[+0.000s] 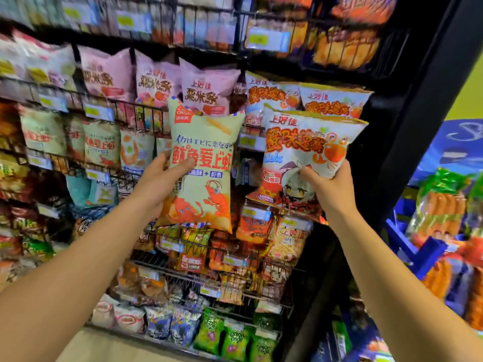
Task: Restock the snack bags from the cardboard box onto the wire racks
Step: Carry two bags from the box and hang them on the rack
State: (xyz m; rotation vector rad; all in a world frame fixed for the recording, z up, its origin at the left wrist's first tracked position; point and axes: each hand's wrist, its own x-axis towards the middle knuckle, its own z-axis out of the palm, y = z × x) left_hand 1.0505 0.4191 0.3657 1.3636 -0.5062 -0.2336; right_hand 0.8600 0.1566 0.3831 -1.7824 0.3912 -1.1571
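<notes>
My left hand (pixel 159 178) grips shrimp bag (pixel 202 163), right hand (pixel 330 186) grips crab bag (pixel 308 155); neither racked yet, wire racks (pixel 146 118) mostly full

Pale green bag (pixel 206 163), red lettering, orange shrimp print; right of it, white-and-orange bag (pixel 308 150) with a crab; pink bags (pixel 209 87) above on black racks (pixel 146 113).

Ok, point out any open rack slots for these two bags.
Little room. The dark gap under the crab-chip row, between the green shrimp bag in the left hand and the crab bag in the right hand, looks emptiest. Other rows look packed.
</notes>
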